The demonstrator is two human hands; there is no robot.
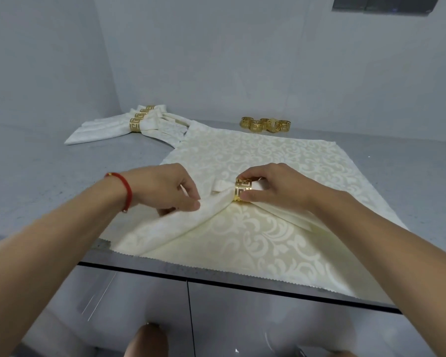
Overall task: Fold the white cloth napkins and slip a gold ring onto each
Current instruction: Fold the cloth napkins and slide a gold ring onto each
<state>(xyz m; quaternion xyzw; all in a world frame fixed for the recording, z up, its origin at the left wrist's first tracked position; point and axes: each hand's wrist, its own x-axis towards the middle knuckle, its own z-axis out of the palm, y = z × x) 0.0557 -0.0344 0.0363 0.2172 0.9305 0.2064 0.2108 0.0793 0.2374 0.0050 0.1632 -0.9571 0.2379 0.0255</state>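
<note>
A folded napkin (180,222) lies on flat napkins (255,155) on the grey counter (49,171). The right hand (276,186) pinches its gold ring (242,190); the left hand (165,186) pinches cloth. Spare rings (265,124) and finished napkins (129,124) sit by the grey wall (216,60).

Our two bare forearms reach forward from the lower corners and converge toward the middle. Our left hand (169,188) sits palm down with its wrist bent inward, its fingers (191,203) curled and pinching a fold of cloth. A red cord circles that wrist. Our right hand (276,185) arches from the other side, thumb below and fingers above, gripping a gold ring. The two hands are close but apart.
</note>
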